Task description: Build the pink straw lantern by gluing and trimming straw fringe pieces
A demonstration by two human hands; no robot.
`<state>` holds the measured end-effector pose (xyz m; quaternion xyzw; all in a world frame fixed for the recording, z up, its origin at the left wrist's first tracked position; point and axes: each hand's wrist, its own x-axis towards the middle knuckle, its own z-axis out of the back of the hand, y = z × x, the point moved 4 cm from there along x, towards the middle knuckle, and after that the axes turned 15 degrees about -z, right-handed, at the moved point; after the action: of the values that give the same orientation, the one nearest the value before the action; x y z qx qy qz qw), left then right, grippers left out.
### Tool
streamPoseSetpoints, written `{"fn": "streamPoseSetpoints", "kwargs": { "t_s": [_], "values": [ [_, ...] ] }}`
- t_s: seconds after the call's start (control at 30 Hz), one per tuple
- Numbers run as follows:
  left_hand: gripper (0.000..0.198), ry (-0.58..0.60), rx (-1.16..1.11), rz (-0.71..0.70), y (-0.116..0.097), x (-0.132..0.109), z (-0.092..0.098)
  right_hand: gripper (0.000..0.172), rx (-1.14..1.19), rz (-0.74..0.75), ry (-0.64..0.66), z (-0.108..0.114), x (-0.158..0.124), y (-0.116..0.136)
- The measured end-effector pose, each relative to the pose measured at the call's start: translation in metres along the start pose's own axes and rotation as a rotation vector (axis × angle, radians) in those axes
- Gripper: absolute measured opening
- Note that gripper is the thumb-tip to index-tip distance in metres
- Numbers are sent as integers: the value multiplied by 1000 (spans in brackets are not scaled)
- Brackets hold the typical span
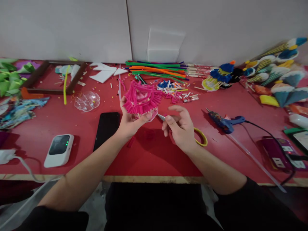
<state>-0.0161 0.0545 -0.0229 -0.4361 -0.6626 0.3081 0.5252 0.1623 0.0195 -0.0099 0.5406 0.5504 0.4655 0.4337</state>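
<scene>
Above the red tabletop (154,160), the fuzzy, fringed pink craft piece (141,100) sits in the left hand (130,125), whose thumb presses against its glossy pink underside. Just beside it, the right hand (180,127) pinches a slim, pointed metal blade (161,117), with a smooth yellow loop (205,140) showing by the wrist. Beyond lie short, scattered snippets (172,87) and long, straight, fluffy green and orange stems (156,69).

No readable text, label, brand, number or sign on any item in view.
</scene>
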Motion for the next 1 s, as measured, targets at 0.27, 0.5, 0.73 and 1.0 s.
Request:
{"fn": "streamPoseSetpoints", "kwargs": {
  "t_s": [0.27, 0.5, 0.73, 1.0],
  "values": [
    [106, 94, 171, -205, 1, 3, 6, 27, -621, 678, -73, 1, -25, 28],
    [111, 187, 251, -265, 3, 3, 9, 45, -731, 799, 45, 4, -29, 47],
    [94, 131, 224, -208, -12, -1, 0, 16, -805, 1014, -164, 7, -35, 57],
    [109, 165, 202, -233, -11, 0, -4, 28, -835, 963, -171, 8, -39, 58]
  ]
}}
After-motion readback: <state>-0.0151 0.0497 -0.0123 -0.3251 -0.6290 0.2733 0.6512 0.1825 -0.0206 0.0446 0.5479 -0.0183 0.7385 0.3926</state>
